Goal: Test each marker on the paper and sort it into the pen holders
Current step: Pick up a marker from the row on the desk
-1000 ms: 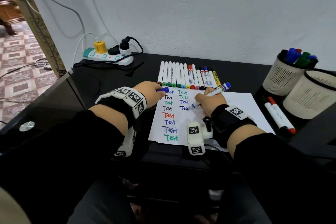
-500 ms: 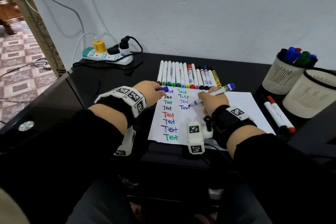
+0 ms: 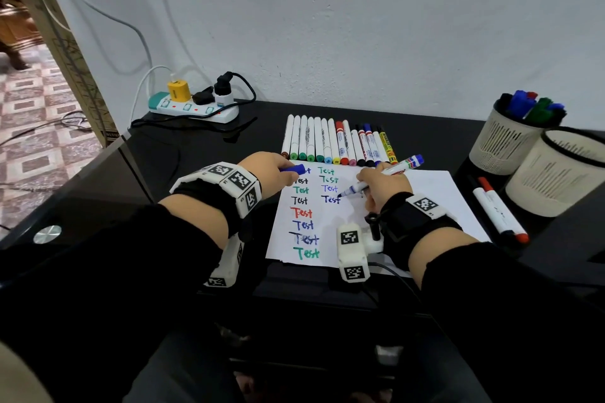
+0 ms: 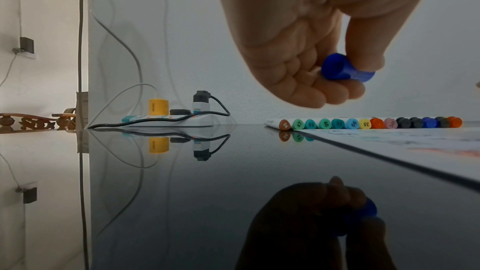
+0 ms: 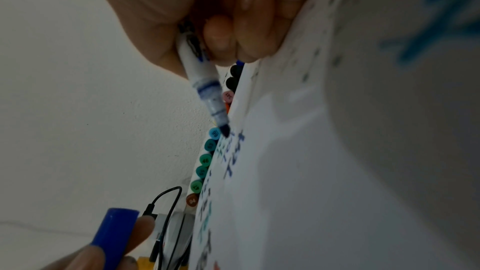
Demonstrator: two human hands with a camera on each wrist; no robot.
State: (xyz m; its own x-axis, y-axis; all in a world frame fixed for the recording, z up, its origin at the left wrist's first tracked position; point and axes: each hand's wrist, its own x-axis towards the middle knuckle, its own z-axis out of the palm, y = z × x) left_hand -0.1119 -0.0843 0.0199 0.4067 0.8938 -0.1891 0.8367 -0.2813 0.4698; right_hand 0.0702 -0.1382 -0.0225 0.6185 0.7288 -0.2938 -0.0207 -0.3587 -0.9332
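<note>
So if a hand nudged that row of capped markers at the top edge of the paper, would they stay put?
Probably not. The row of markers consists of round barrels lying side by side on a glossy black tabletop, so a sideways push would likely roll them. They look slim and light, and nothing braces either end of the row, so one knock could spread several of them.

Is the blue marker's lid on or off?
Off. The left hand holds the blue cap, and the marker in the right hand shows its bare tip.
</note>
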